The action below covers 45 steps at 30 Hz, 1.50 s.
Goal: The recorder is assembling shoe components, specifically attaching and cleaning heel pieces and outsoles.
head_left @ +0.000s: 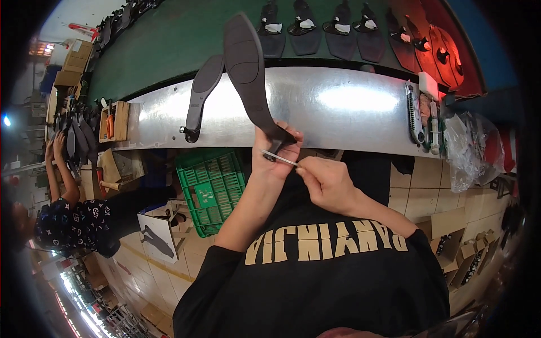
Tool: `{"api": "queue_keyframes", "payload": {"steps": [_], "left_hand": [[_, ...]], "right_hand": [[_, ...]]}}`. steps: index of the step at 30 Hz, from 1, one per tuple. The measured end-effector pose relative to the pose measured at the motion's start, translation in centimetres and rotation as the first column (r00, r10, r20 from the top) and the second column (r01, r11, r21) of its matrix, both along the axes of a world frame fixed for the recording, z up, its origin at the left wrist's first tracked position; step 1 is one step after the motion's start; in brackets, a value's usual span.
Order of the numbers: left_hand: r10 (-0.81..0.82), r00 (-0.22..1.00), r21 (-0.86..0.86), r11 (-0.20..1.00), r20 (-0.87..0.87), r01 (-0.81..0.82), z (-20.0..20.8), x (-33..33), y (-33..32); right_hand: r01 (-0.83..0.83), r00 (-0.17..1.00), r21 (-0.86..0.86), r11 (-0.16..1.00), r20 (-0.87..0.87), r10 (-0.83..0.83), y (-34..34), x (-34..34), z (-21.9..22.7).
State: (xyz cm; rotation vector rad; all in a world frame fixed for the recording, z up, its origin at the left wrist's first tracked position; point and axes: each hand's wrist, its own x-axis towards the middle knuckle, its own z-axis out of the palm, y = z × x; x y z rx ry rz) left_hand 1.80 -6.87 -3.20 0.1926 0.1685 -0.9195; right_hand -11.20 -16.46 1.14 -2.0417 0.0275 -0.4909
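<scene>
My left hand (pixel 280 147) is wrapped round the heel end of a black heeled shoe sole (pixel 244 67), which is raised with its underside showing and its toe pointing away from me. Pinched in my right hand (pixel 328 185) is a thin, pale stick-like tool (pixel 282 160). It lies across the heel, its far end touching or very close to it; the contact is too small to make out. A second black heeled sole (pixel 204 93) rests on the metal ledge (pixel 332 107), left of the raised one.
Several black shoes (pixel 305 31) stand on the green conveyor belt (pixel 186 34) beyond the ledge. A utility knife (pixel 415 115) lies at the ledge's right end beside clear plastic bags (pixel 469 149). Left are a wooden box (pixel 115 119), a green crate (pixel 211 194) and a co-worker (pixel 73 219).
</scene>
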Motion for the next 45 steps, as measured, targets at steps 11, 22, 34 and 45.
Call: {"api": "queue_keyframes", "payload": {"steps": [11, 22, 34, 45], "left_hand": [[0.018, 0.966, 0.562, 0.811, 0.257, -0.165, 3.1, 0.4, -1.6], [-0.219, 0.905, 0.400, 0.915, 0.366, 0.060, 3.2, -1.4, -1.0], [-0.122, 0.817, 0.423, 0.892, 0.563, -0.158, 1.1, -2.2, 0.1], [-0.139, 0.798, 0.394, 0.909, 0.587, -0.132, 3.2, -0.9, 0.2]], "right_hand": [[-0.010, 0.973, 0.553, 0.833, -0.188, 0.137, -1.0, 0.6, 1.9], [0.041, 0.934, 0.997, -0.064, -0.015, 0.356, -3.9, -0.7, -1.3], [0.121, 0.930, 0.990, 0.073, -0.139, 0.341, -3.0, -0.9, -0.2], [0.057, 0.942, 0.998, 0.017, -0.059, 0.329, -4.5, -0.7, -0.9]]}}
